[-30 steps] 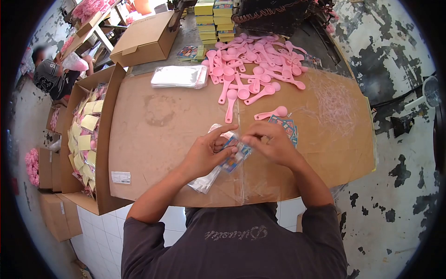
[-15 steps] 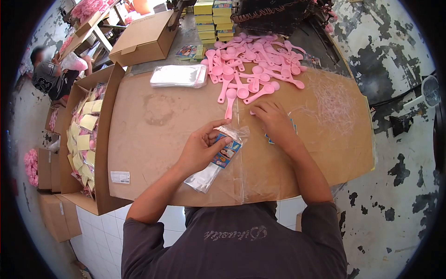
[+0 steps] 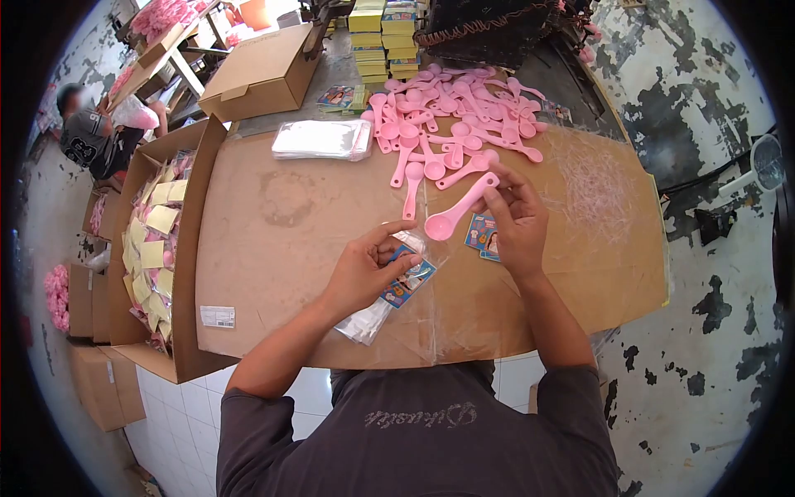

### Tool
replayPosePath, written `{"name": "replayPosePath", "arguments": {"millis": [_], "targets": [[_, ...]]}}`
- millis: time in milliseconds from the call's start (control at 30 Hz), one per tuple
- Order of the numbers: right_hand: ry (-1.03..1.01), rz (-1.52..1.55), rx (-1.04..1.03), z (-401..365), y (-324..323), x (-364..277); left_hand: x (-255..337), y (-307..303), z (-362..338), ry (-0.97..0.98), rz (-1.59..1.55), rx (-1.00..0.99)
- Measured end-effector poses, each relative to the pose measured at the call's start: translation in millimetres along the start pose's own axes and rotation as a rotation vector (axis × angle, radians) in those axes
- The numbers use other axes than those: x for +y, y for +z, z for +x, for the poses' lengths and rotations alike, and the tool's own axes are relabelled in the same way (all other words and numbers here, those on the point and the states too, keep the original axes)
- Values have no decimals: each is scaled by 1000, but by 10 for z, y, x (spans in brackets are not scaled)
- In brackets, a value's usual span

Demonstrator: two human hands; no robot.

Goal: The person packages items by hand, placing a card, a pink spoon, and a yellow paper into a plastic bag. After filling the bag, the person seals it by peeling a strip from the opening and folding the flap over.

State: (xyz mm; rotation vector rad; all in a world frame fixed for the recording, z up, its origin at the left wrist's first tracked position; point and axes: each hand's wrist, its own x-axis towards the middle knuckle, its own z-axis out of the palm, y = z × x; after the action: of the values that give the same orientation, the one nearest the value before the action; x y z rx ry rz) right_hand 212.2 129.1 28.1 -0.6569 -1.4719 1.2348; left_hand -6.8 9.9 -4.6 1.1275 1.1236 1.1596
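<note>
Nearest us, by the near edge of the cardboard sheet (image 3: 273, 248), our left hand (image 3: 364, 272) is closed on a clear bag (image 3: 368, 319) with a printed card (image 3: 407, 282) inside. Thumb and fingers pinch it near its mouth, and its tail rests on the sheet. Just beyond, over the middle of the sheet, our right hand (image 3: 517, 222) pinches the handle end of a pink spoon (image 3: 460, 209) in its fingertips. The spoon is lifted off the sheet, its bowl slanting down toward the bag's mouth, near it but apart. We judge the hold a light one, far out on the handle, so the spoon could swivel or slip. The bag's mouth looks slack, so the bowl could snag the film or push the card askew. The loose cards (image 3: 482, 234) under our right wrist could be brushed along the sheet. At the sheet's far edge lies the spoon pile (image 3: 451, 108), with a stack of empty bags (image 3: 321, 139) to its left. An open box (image 3: 157, 240) of packed pieces runs along the sheet's left edge, and a closed box (image 3: 261, 70) sits beyond its far edge.
</note>
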Motion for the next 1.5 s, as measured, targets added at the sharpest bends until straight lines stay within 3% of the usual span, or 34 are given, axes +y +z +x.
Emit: {"name": "replayPosePath", "arguments": {"millis": [333, 633, 867, 1033, 1133, 1233, 1333, 1433, 1500], "targets": [[59, -46, -165, -30, -45, 55, 0, 25, -10, 11, 16, -20], [13, -30, -113, -40, -19, 70, 34, 40, -25, 2, 36, -37], [98, 31, -204, -61, -6, 72, 4, 32, -16, 25, 55, -41], [134, 39, -197, -187, 80, 134, 27, 64, -21, -66, -56, 10], [36, -202, -356, -221, 83, 96, 27, 72, -21, -43, -164, -22], [-32, -127, -521, -101, -29, 57, 37, 42, -35, -45, -208, -85], [79, -43, -674, -95, -62, -38, 73, 33, -39, -96, -252, -119], [-85, -197, -809, -75, -95, -72, 87, 55, -56, -148, -278, -94], [-3, -111, -642, -77, -65, -53, 35, -1, -33, -143, -211, -106]]}}
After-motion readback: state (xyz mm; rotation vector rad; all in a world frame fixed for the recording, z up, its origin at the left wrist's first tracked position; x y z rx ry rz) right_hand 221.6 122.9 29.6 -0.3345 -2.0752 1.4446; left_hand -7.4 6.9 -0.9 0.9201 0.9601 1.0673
